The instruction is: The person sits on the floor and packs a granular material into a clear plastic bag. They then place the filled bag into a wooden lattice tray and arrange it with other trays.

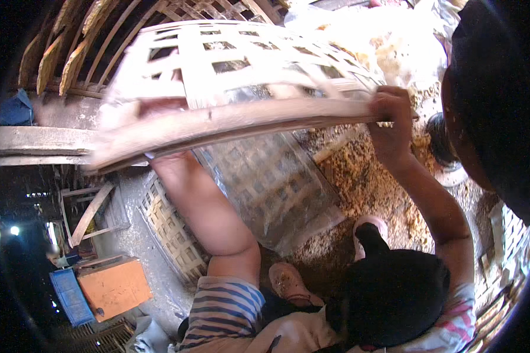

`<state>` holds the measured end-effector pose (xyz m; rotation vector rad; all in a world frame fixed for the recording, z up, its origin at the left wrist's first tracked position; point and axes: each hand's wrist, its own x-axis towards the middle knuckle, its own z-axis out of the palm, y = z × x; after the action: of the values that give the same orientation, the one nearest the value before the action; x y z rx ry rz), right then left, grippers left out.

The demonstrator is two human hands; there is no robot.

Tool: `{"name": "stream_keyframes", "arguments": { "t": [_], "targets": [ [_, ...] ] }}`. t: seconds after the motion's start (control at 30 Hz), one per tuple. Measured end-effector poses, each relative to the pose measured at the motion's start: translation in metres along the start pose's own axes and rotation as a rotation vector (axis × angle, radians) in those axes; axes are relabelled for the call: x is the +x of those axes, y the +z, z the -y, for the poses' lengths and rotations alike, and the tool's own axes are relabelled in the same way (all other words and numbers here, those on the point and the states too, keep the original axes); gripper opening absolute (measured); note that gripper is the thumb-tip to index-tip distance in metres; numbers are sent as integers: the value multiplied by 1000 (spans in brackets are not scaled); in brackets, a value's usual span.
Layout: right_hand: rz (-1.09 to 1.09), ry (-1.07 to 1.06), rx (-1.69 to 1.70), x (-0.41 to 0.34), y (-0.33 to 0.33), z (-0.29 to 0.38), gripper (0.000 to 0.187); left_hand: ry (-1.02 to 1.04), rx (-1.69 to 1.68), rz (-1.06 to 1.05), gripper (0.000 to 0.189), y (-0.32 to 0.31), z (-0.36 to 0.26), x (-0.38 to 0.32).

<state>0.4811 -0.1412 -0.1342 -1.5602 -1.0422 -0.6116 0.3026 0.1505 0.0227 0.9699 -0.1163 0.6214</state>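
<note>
A large woven bamboo lattice tray [229, 84] with a wooden edge bar [247, 117] is raised and tilted before me, blurred and partly overexposed. My right hand [391, 106] has its fingers wrapped around the bar's right end. My left hand [163, 106] reaches behind the bar near its left end; parts show above the bar and through the lattice, but its grip is hidden. Below the bar lies a clear plastic sheet [274, 189] with a lattice pattern showing through it. Another lattice panel [172, 229] stands beside my left forearm.
Brown crumbly material [362, 189] covers the ground by my feet. A person in dark clothing [503, 110] is close at the right. An orange box [115, 289] and a blue crate [72, 296] stand lower left. A wooden beam [44, 141] juts in at left; bamboo slats are above it.
</note>
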Motion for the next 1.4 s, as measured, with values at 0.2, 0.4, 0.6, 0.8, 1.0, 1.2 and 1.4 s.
{"name": "stream_keyframes", "arguments": {
  "t": [0.2,0.4,0.6,0.8,1.0,1.2,1.4],
  "targets": [
    [234,-4,19,-47,41,17,31,-6,-148,-70,56,-52,3,-42],
    [518,32,70,-76,41,22,27,-223,-167,-261,66,-61,2,-78],
    [604,-147,570,0,1,76,38,-182,5,-260,101,-34,28,-96],
    [386,-75,1070,58,-46,155,25,-166,72,-331,101,-26,28,-118],
    [368,-104,1080,53,-67,164,11,-172,97,-351,101,-19,31,-124],
    [422,-26,986,48,-88,164,12,-174,139,-384,102,-11,29,-135],
    [399,24,780,56,-93,151,21,-181,170,-409,102,21,16,-151]
  ]
}}
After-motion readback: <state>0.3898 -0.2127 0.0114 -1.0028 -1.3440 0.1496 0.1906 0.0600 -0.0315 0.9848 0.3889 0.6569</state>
